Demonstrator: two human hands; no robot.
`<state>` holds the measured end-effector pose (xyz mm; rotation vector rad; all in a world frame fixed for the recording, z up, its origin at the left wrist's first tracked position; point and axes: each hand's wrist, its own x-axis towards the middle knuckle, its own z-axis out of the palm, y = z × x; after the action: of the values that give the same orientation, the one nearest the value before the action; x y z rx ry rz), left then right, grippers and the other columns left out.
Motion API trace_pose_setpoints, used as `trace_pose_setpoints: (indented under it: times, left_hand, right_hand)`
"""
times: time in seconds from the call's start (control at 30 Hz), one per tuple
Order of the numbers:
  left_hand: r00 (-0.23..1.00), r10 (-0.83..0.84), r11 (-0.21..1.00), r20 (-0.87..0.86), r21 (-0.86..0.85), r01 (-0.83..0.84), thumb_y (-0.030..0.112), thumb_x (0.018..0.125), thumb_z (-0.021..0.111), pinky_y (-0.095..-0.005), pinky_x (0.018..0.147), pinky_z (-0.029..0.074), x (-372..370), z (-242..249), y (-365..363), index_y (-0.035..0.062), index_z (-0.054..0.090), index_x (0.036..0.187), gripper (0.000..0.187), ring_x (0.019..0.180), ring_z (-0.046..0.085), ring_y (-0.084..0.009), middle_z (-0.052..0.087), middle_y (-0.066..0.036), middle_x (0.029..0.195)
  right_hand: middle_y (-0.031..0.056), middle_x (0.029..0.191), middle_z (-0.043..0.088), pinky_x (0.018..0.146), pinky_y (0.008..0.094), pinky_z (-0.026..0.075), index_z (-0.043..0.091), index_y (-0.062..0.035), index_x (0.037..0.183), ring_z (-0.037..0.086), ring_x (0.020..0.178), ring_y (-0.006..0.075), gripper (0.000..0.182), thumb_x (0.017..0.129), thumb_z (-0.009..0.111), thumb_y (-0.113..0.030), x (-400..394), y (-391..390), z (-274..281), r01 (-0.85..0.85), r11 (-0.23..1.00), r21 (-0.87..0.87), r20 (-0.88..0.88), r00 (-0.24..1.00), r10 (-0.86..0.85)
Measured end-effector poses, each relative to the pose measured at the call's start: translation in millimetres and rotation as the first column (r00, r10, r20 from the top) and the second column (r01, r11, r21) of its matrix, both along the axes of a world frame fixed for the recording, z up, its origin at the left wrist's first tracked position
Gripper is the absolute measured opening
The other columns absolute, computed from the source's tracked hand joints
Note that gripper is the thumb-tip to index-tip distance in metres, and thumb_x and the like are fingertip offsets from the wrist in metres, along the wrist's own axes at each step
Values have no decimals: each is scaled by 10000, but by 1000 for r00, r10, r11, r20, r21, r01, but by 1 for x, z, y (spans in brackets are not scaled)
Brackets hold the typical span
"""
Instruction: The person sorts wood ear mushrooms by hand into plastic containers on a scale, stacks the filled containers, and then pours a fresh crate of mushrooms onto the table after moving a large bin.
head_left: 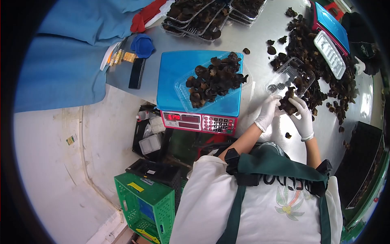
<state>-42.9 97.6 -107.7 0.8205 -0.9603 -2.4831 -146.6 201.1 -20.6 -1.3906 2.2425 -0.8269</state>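
Observation:
Both my hands wear white gloves. My left hand (pixel 269 113) and my right hand (pixel 302 118) are closed from either side around dark brown wood ear mushrooms (pixel 288 102). Just beyond my fingers lies a clear plastic tray (pixel 280 77), with a few mushroom pieces in or behind it. To the left, a blue-topped scale (pixel 168 77) reads what looks like 0.170. On it sits another clear tray (pixel 181 92), heaped with wood ear mushrooms (pixel 215 79). A loose pile of mushrooms (pixel 321 67) spreads over the metal table (pixel 252 40) at the right.
Filled trays (pixel 195 20) are stacked at the back. A second scale (pixel 331 22) stands far right, a white-looking tray (pixel 330 55) leaning against it. A phone (pixel 137 73) and blue cloth (pixel 142 45) lie left. Green crates (pixel 146 203) stand below, left of me.

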Motion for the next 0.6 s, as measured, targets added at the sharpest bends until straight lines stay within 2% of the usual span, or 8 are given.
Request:
trace_pose_setpoints:
  times: [0.13, 0.27, 0.4, 0.43, 0.47, 0.53, 0.57, 0.6]
  left_hand:
    - [983, -93, 995, 158, -23, 98, 66, 819, 420, -301, 897, 403, 7, 27, -9, -49, 525, 1015, 251, 1047, 504, -218, 528, -131, 1092]
    - [992, -96, 991, 85, 97, 88, 56, 821, 432, -297, 871, 424, 11, 28, -8, -33, 528, 1008, 228, 1031, 513, -210, 549, -108, 1047]
    - [997, -74, 946, 33, 320, 59, 46, 814, 465, -298, 854, 442, 11, 10, -2, -15, 532, 1035, 238, 998, 530, -187, 560, -89, 1018]
    - [998, -64, 996, -6, 60, 65, 41, 806, 449, -310, 786, 479, 12, -6, 0, 5, 511, 1063, 267, 934, 563, -202, 555, -103, 1010]
    - [996, -73, 977, -54, -204, 61, 35, 797, 433, -323, 718, 516, 13, -28, 3, 25, 490, 1092, 300, 871, 597, -216, 550, -118, 1003]
    - [994, -104, 994, -14, -23, 104, 35, 777, 415, -335, 685, 541, 11, -17, -2, 39, 472, 1113, 341, 838, 621, -235, 555, -147, 1012]
    - [993, -117, 991, 7, 69, 116, 35, 767, 407, -340, 669, 553, 10, -12, -4, 46, 463, 1123, 361, 822, 633, -244, 558, -161, 1017]
    - [995, -101, 983, -17, 154, 103, 37, 762, 407, -345, 671, 555, 11, -11, -5, 47, 456, 1130, 371, 816, 637, -251, 570, -165, 996]
  right_hand:
    - [111, 1110, 576, 776, 261, 479, 605, -42, 1076, 588, 873, 165, 379, 704, 674, -14, -13, 4, -13, -41, 999, 28, 204, 978, 34]
    - [73, 1030, 605, 745, 232, 478, 597, 0, 1060, 578, 851, 105, 322, 743, 656, -4, -33, 7, -26, 55, 995, 79, 480, 873, -86]
    - [44, 925, 590, 691, 204, 455, 590, 0, 1074, 550, 817, 70, 309, 773, 630, -55, -30, -16, -9, 299, 949, 104, 329, 890, -316]
    - [49, 949, 595, 668, 213, 451, 592, -4, 1070, 551, 812, 71, 327, 750, 640, -55, -34, -17, -16, 267, 964, 9, 154, 952, -266]
    - [53, 968, 599, 668, 216, 449, 592, -5, 1068, 554, 811, 80, 333, 743, 644, -59, -38, -18, -21, 274, 960, -54, 133, 955, -265]
    - [59, 1012, 605, 687, 215, 448, 598, -17, 1066, 562, 787, 112, 340, 734, 650, -68, -38, -24, -16, 307, 931, -198, 97, 951, -293]
    - [85, 1123, 575, 778, 262, 448, 605, -47, 1075, 551, 912, 180, 356, 725, 659, -85, -39, -23, -6, 375, 918, -127, 186, 918, -349]
    - [95, 1198, 525, 849, 301, 418, 591, -70, 1108, 501, 1010, 222, 401, 720, 677, -118, -39, -22, 3, 291, 946, -145, 10, 956, -293]
